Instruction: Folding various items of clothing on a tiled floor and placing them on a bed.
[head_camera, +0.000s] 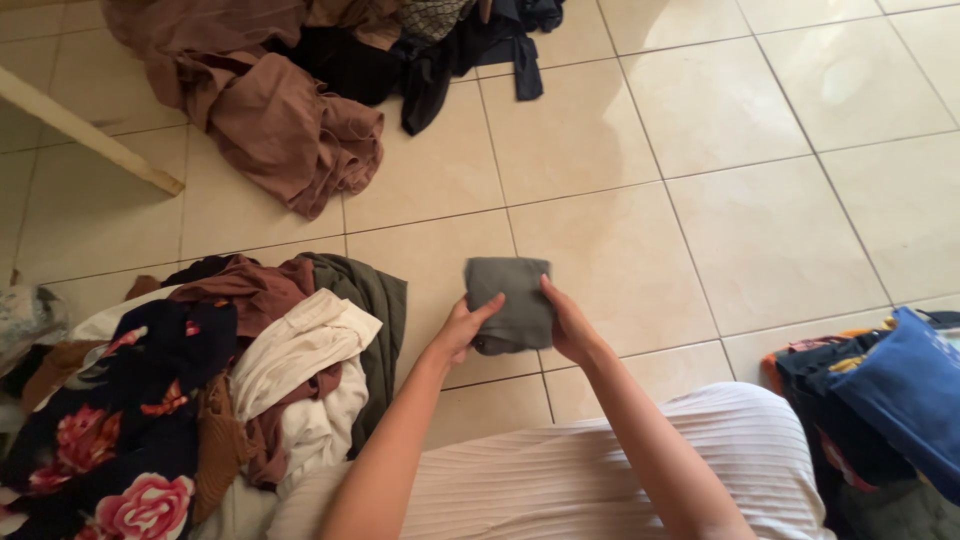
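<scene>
Both hands pinching small folded grey cloth square (510, 303) on beige tiled floor (760, 220): left hand (462, 328) at its left edge, right hand (568, 327) at right; heap of mixed clothes (200, 380) nearby left

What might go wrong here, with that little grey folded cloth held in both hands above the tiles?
The grey cloth is pinched only at its sides by the left hand and right hand, so its folds may slip open. The loose heap lies close by on the left; set down near it, the cloth might get mixed back in. The folded stack on the right looks uneven, so one more piece may topple it.
</scene>
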